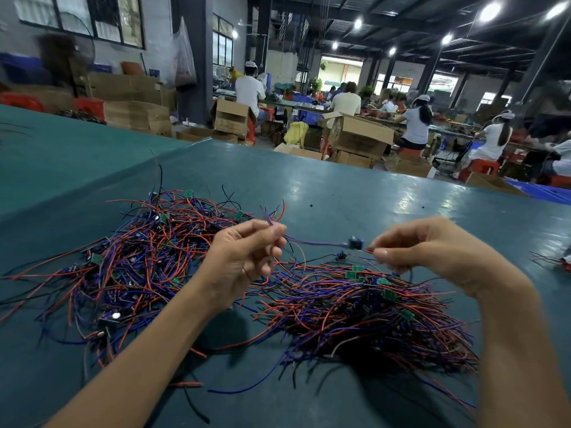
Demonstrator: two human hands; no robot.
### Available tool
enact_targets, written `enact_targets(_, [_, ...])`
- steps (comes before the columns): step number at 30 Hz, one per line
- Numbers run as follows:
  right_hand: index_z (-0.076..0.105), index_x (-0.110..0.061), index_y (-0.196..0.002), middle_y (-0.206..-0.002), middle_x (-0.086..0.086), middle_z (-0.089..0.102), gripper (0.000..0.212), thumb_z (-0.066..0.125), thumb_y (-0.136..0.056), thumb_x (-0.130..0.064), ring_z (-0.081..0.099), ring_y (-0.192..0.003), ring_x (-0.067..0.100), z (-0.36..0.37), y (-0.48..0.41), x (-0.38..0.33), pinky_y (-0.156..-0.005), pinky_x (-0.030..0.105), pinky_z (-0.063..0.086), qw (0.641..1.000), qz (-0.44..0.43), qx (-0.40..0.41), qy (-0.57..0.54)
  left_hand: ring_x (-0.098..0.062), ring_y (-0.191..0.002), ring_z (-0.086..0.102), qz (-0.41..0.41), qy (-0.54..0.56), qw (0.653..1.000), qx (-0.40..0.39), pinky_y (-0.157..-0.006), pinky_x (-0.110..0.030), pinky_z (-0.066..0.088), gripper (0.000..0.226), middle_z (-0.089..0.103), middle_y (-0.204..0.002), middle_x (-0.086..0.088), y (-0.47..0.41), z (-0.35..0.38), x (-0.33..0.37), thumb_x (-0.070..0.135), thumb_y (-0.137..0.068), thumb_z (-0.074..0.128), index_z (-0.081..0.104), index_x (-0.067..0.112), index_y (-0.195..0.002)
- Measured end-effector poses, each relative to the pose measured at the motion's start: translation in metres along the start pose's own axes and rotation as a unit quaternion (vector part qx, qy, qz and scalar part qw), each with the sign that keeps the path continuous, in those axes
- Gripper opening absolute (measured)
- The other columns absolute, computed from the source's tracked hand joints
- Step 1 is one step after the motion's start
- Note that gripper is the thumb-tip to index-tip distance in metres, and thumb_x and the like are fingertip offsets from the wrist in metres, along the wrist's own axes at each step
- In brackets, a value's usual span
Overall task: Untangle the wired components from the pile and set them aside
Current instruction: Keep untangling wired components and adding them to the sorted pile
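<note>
With the wired part (355,243) held just right of the pile (133,261), its leads pinched by the left hand (247,257) and the right hand (432,251), tension should be applied gently so snagged strands are freed.

Green table (355,186) bears 2 wire piles (129,267), (370,316).

Wire bundle (554,261) (far right) partly off-frame
</note>
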State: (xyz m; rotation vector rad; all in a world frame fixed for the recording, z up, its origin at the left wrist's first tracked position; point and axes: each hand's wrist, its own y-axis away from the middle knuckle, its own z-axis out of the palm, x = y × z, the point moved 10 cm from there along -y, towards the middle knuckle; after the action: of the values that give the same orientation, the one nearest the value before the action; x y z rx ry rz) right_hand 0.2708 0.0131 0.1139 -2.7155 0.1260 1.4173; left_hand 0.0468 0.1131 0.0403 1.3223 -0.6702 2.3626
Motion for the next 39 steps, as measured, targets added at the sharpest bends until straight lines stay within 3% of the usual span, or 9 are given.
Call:
enact_targets(7, [0.080, -0.006, -0.072, -0.066, 0.016, 0.064, 0.013, 0.079, -0.081, 0.004, 0.051, -0.062, 0.024, -0.024, 0.013, 0.089, -0.059, 0.028, 0.043, 0.976, 0.194, -0.019, 0.100, -0.016, -0.068, 0.068, -0.202, -0.184, 0.959, -0.073, -0.042, -0.018, 0.042, 0.006, 0.072, -0.084, -0.016, 0.017, 0.016, -0.070, 0.013, -0.087, 0.077, 0.073, 0.008, -0.087])
enact_targets(11, [0.079, -0.003, -0.072, -0.064, 0.016, 0.064, 0.009, 0.080, -0.079, 0.002, 0.050, -0.059, 0.023, -0.029, 0.015, 0.110, -0.053, 0.024, 0.038, 0.966, 0.239, -0.012, 0.100, -0.009, -0.054, 0.059, -0.199, -0.205, 0.958, -0.003, -0.035, -0.017, 0.035, 0.009, 0.069, -0.074, -0.010, 0.010, -0.001, -0.061, 0.013, -0.089, 0.075, 0.069, 0.006, -0.088])
enact_targets(14, [0.081, -0.010, -0.074, -0.068, 0.010, 0.070, 0.005, 0.086, -0.076, -0.008, 0.053, -0.064, 0.024, -0.037, 0.015, 0.110, -0.060, 0.027, 0.037, 0.967, 0.227, 0.001, 0.119, -0.009, -0.050, 0.055, -0.111, -0.203, 0.964, 0.128, -0.040, -0.020, 0.042, 0.011, 0.065, -0.069, -0.006, -0.002, -0.039, -0.029, 0.014, -0.092, 0.071, 0.069, 0.004, -0.088])
enact_targets(16, [0.082, -0.018, -0.079, -0.079, 0.005, 0.077, 0.009, 0.088, -0.073, -0.014, 0.066, -0.076, 0.020, -0.048, 0.014, 0.106, -0.070, 0.029, 0.044, 0.968, 0.212, 0.028, 0.130, -0.013, -0.063, 0.063, 0.007, -0.369, 0.902, 0.225, -0.056, -0.027, 0.053, 0.009, 0.069, -0.078, -0.005, -0.001, -0.071, 0.006, 0.014, -0.094, 0.068, 0.072, 0.006, -0.094])
enact_targets(19, [0.078, -0.021, -0.094, -0.091, 0.002, 0.078, 0.021, 0.088, -0.076, -0.022, 0.072, -0.086, 0.015, -0.061, 0.013, 0.102, -0.077, 0.031, 0.046, 0.970, 0.198, 0.075, 0.122, -0.024, -0.100, 0.059, 0.102, -0.627, 0.737, 0.229, -0.094, -0.035, 0.047, 0.021, 0.065, -0.108, -0.008, 0.000, -0.084, 0.023, 0.009, -0.094, 0.063, 0.071, 0.009, -0.114])
enact_targets(24, [0.075, -0.020, -0.102, -0.096, -0.001, 0.077, 0.026, 0.084, -0.081, -0.031, 0.074, -0.080, 0.011, -0.062, 0.010, 0.093, -0.082, 0.034, 0.046, 0.971, 0.181, 0.108, 0.115, -0.036, -0.125, 0.041, 0.002, -0.761, 0.619, 0.196, -0.109, -0.043, 0.029, 0.049, 0.047, -0.134, -0.017, -0.020, -0.124, 0.002, 0.020, -0.095, 0.063, 0.051, 0.007, -0.141])
enact_targets(30, [0.073, -0.023, -0.105, -0.093, -0.001, 0.078, 0.029, 0.082, -0.081, -0.037, 0.074, -0.079, 0.009, -0.040, 0.004, 0.069, -0.068, 0.026, 0.045, 0.974, 0.165, 0.059, 0.140, -0.030, -0.086, 0.057, -0.018, -0.753, 0.625, 0.206, -0.074, -0.037, 0.048, 0.018, 0.055, -0.095, -0.010, -0.022, -0.134, 0.006, 0.007, -0.094, 0.060, 0.077, 0.004, -0.100])
enact_targets(35, [0.073, -0.031, -0.108, -0.100, -0.003, 0.076, 0.036, 0.082, -0.077, -0.046, 0.073, -0.089, 0.011, -0.020, 0.002, 0.032, -0.094, 0.036, 0.050, 0.984, 0.110, 0.025, 0.140, -0.035, -0.110, 0.061, -0.065, -0.773, 0.606, 0.178, -0.087, -0.044, 0.053, 0.047, 0.059, -0.124, -0.015, -0.025, -0.133, -0.005, 0.026, -0.100, 0.059, 0.051, 0.021, -0.146])
enact_targets(39, [0.072, -0.034, -0.109, -0.100, -0.007, 0.075, 0.055, 0.077, -0.061, -0.061, 0.070, -0.096, 0.010, -0.001, 0.004, 0.015, -0.092, 0.033, 0.048, 0.984, 0.090, -0.013, 0.150, -0.031, -0.109, 0.062, -0.067, -0.791, 0.584, 0.169, -0.086, -0.044, 0.055, 0.037, 0.064, -0.123, -0.009, -0.030, -0.131, -0.006, 0.036, -0.102, 0.054, 0.060, 0.020, -0.134])
